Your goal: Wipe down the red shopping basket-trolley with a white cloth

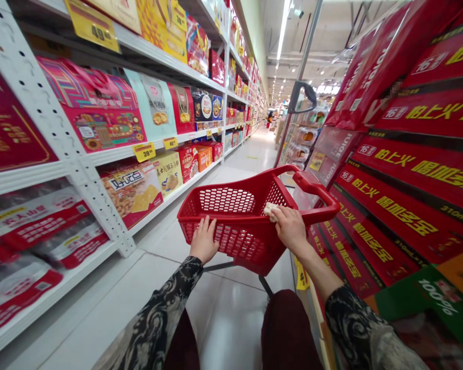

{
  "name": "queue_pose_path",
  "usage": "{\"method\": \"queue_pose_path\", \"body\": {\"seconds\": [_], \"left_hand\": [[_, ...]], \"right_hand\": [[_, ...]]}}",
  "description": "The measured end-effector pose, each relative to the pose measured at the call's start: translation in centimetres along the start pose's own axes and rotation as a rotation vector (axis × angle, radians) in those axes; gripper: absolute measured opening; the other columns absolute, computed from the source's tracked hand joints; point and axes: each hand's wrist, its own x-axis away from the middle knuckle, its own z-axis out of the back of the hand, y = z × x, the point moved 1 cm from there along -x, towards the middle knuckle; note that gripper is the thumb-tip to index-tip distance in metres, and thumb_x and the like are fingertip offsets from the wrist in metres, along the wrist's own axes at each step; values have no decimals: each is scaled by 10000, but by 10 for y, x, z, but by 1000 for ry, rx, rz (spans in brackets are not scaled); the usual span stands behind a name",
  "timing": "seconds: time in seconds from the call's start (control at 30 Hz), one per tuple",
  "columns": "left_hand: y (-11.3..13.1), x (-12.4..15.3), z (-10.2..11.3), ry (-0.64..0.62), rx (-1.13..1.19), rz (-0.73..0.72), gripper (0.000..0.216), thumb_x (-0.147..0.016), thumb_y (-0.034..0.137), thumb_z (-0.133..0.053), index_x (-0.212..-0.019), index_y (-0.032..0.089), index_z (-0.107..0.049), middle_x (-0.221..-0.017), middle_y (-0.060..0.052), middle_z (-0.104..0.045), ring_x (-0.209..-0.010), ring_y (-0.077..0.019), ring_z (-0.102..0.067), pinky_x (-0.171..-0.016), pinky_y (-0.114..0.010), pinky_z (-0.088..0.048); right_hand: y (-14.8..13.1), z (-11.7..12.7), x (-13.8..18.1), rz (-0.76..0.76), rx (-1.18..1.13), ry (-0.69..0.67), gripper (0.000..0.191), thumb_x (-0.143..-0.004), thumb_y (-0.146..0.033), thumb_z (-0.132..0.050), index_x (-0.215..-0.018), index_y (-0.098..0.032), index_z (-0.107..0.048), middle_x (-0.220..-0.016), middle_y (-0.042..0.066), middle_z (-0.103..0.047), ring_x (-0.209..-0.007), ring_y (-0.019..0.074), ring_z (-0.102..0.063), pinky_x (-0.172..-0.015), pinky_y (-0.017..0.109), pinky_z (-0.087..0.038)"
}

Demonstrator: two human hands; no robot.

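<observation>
A red plastic shopping cart with mesh-patterned sides stands in front of my knees, turned sideways. Its looped handle points to the right. My left hand grips the near rim, with the fingers hooked over the top edge. On the same rim, close to the handle end, is my right hand, closed on a crumpled white cloth. Part of the cloth is hidden under the fingers, and it appears to touch the basket's rim.
On the left, white shelves hold boxed snacks and packs of bottles. Stacked red drink cartons rise close on the right, with a green box below. A grey metal pole stands beyond the cart. The tiled aisle runs ahead.
</observation>
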Motion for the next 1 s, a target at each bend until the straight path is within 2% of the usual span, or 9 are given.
{"method": "queue_pose_path", "body": {"seconds": [0.1,0.27,0.37,0.63,0.77,0.83,0.9,0.93,1.0], "left_hand": [[0,6,-4,-66,6,-1,664,-712,191,-490,-1356,138,-338,-1502,-120,-177,-1371,-260,-188,-1081,-450,-241],[-8,34,-34,-228,31,119,720,-687,210,-521,-1369,129,-308,-1497,-142,-183,-1376,-277,-163,-1079,-468,-219],[-12,48,-44,-254,38,138,717,-686,203,-519,-1368,139,-309,-1500,-144,-172,-1378,-279,-154,-1073,-465,-227],[-19,54,-17,-131,47,181,691,-686,174,-503,-1354,136,-331,-1499,-145,-172,-1377,-279,-155,-1081,-448,-215],[-30,62,-13,-113,55,207,685,-692,164,-500,-1354,134,-328,-1499,-147,-171,-1378,-282,-148,-1080,-454,-217],[-39,69,-15,-113,60,219,678,-697,166,-501,-1352,142,-331,-1501,-142,-167,-1379,-281,-146,-1081,-455,-216],[-50,75,-17,-112,65,249,663,-702,169,-506,-1344,142,-344,-1500,-148,-166,-1378,-286,-146,-1080,-458,-215],[-55,78,-18,-112,67,269,659,-703,168,-509,-1341,141,-348,-1499,-153,-165,-1378,-289,-147,-1079,-460,-216],[-63,82,-18,-117,71,301,660,-704,166,-514,-1341,137,-347,-1499,-159,-163,-1377,-294,-145,-1077,-460,-217]], "right_hand": [[4,-6,-1,29,7,43,278,-819,-123,-449,-1055,-164,-591,-1084,80,-610,-960,212,-498,-860,322,-322],[4,-12,0,29,49,87,265,-847,-142,-434,-1057,-160,-595,-1076,92,-613,-953,217,-495,-853,328,-313],[1,-11,1,34,69,82,271,-852,-147,-434,-1069,-161,-595,-1074,95,-611,-945,219,-495,-850,330,-313],[6,-9,1,35,84,10,314,-831,-124,-437,-1102,-160,-591,-1086,88,-615,-958,218,-513,-846,328,-332],[7,-6,0,-5,70,-20,331,-810,-116,-440,-1099,-160,-594,-1073,90,-623,-944,222,-527,-828,336,-359],[-3,-6,-2,-55,55,11,328,-799,-114,-439,-1082,-151,-601,-1066,101,-622,-937,230,-527,-821,347,-375],[-25,-11,-7,-63,12,73,339,-793,-106,-436,-1091,-141,-594,-1093,115,-609,-964,237,-518,-841,358,-386],[-42,-16,-10,-35,-22,104,348,-797,-101,-432,-1107,-138,-584,-1121,119,-596,-994,238,-508,-860,361,-388],[-83,-30,-17,118,-107,124,356,-820,-95,-419,-1139,-155,-564,-1187,108,-568,-1077,231,-479,-917,367,-378]]}}
